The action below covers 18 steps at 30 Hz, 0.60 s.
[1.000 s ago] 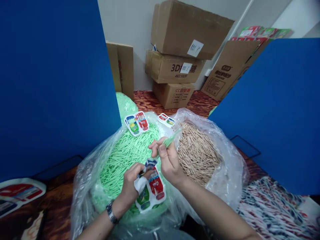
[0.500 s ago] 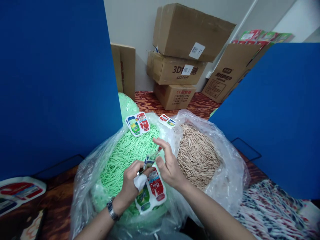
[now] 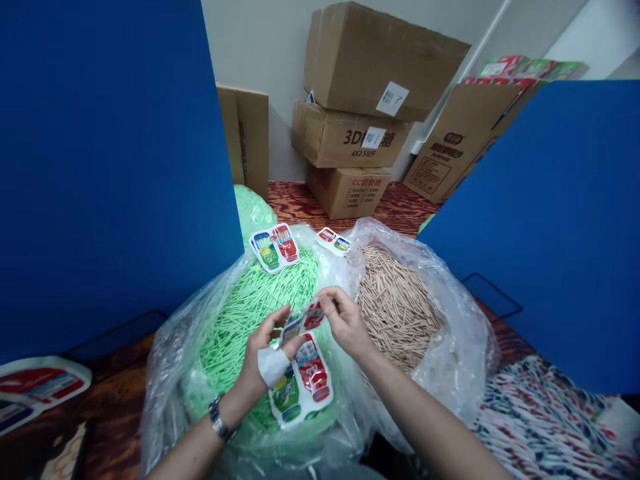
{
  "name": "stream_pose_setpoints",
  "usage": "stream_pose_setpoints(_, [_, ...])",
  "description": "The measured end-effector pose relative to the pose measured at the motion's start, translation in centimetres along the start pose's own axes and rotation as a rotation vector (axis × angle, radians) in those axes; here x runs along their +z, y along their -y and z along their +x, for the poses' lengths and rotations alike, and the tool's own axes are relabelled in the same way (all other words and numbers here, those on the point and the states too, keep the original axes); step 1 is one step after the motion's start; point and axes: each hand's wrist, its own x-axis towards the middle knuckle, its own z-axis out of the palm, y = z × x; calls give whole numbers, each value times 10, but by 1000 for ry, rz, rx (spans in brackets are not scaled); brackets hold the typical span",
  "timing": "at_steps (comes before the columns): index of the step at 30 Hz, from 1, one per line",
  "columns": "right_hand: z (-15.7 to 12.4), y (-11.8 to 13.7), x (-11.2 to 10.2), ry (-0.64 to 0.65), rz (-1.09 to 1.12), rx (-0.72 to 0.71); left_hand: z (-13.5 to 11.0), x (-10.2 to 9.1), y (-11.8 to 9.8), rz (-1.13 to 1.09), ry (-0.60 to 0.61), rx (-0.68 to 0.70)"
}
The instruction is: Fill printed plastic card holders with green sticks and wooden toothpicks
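A small printed pouch [image 3: 311, 316] is held tilted between my two hands, above the heap of green candy sticks [image 3: 240, 320]. My left hand [image 3: 260, 353], with a white wrap at the thumb and a watch on the wrist, has the pouch's left side between thumb and fingers. My right hand [image 3: 347, 323] pinches its upper right edge. Directly below lies another pouch [image 3: 315, 373], printed with a green and a red cup, partly covered by my left thumb. More such pouches [image 3: 275, 248] rest at the far edge of the green sticks.
Brown sticks [image 3: 395, 307] fill a clear plastic bag [image 3: 465, 347] on the right. A pouch [image 3: 334, 241] lies between both bags. Blue panels [image 3: 110, 167] stand at either side. Stacked cartons [image 3: 350, 193] are behind. Striped wrapped pieces [image 3: 540, 413] lie at lower right.
My right hand has gone from spread fingers to a pinch on the pouch's edge. The pouch is turned so its red print shows. My left fingers have opened out slightly.
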Motion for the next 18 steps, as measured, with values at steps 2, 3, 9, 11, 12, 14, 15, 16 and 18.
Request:
stream_pose_setpoints(2, [-1, 1, 1, 19, -6, 3, 2, 2, 1, -59, -11, -41])
stream_pose_setpoints(3, [-1, 1, 1, 16, -18, 0, 2, 2, 2, -71, -14, -52])
stream_pose_setpoints(9, [-2, -1, 1, 18, -66, -16, 7, 2, 0, 30, -1, -63])
stream_pose_setpoints(11, [-1, -2, 0, -29, -41, -12, 8, 1, -3, 57, -24, -67])
stream_pose_setpoints(12, [-1, -3, 0, -38, -25, -12, 9, 1, -4, 45, -24, -75])
stream_pose_setpoints(14, [-1, -6, -1, -7, 22, -18, 11, 2, -6, -5, 11, -92])
stream_pose_setpoints(15, [-1, -9, -2, 23, 47, -23, 12, 3, -7, -29, 32, -100])
stream_pose_setpoints(16, [-1, -11, -2, 52, 63, -23, 12, 4, -7, -45, 53, -105])
stream_pose_setpoints(18, [0, -17, -2, 71, 48, 7, 13, 5, -5, -68, 79, -112])
